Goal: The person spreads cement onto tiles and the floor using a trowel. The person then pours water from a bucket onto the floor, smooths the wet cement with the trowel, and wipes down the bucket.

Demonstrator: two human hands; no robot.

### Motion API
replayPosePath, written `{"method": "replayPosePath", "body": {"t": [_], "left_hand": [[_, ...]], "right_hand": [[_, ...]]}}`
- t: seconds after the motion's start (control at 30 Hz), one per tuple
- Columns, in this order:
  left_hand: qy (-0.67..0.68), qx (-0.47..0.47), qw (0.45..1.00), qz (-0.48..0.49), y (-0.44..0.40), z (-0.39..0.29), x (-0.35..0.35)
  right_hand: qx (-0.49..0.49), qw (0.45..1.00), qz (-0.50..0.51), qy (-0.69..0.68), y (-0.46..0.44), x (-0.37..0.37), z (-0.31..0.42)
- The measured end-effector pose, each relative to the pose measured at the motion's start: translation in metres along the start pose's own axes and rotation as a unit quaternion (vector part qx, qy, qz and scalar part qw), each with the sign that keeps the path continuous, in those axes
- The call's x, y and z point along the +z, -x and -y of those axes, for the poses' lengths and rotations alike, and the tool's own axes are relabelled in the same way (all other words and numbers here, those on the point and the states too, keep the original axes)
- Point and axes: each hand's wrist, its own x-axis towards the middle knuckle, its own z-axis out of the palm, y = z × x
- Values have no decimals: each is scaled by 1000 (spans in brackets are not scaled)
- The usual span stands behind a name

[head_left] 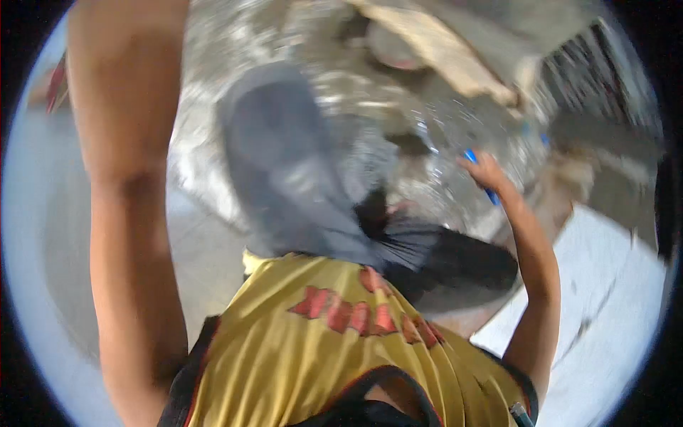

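Note:
My right hand (484, 171) is closed around a slim blue object (492, 196), whose ends show above and below the fist. Blur hides what kind of object it is. Under and beyond that hand spreads crumpled clear plastic sheeting (455, 121) over the ground. My left arm (131, 185) reaches up along the left side, and its hand lies beyond the top edge of the picture.
My bent legs in dark trousers (284, 156) rest over the sheeting. A torn brown cardboard piece (434, 50) lies at the top. A white board (605, 277) is at the right. Grey floor (206, 242) shows at the left.

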Motion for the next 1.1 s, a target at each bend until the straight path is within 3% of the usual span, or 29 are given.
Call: {"method": "replayPosePath", "body": {"t": [0.03,0.1,0.2,0.27,0.33,0.4,0.47,0.53,0.63,0.73,0.77,0.87,0.9,1.0,1.03,1.1], "left_hand": [[27,23,999,23,-5,-15,24],[71,64,992,79,-7,-45,71],[79,90,974,191,11,-71,139],[30,83,948,304,47,-59,182],[-20,87,904,417,95,-35,218],[-50,1,878,476,144,-9,246],[-104,-134,827,536,169,8,254],[-147,-217,818,513,206,48,254],[-82,-238,911,328,250,92,237],[57,-542,822,164,282,133,223],[115,-598,784,116,298,149,216],[109,-668,736,18,300,147,204],[37,-715,698,29,296,150,201],[78,-620,781,20,351,213,210],[24,-701,710,55,306,168,215],[80,-685,724,25,301,158,226]], "right_hand": [[-24,998,-50,13,8,-2,-25],[43,998,-46,-13,20,-4,-78],[18,948,-305,90,27,42,-187],[134,948,-282,-69,32,52,-213],[174,933,-295,-111,27,56,-229],[152,925,-346,-37,17,55,-247],[189,913,-360,-16,-18,47,-281],[181,906,-380,46,-45,38,-298],[210,915,-344,15,-58,-8,-262],[161,905,-391,39,-83,-18,-235],[148,911,-383,36,-90,-16,-228],[83,926,-367,41,-104,13,-187],[54,924,-375,50,-99,31,-174],[5,921,-377,103,-84,78,-141],[6,938,-335,89,-74,83,-126],[14,967,-248,61,-54,79,-103]]}}
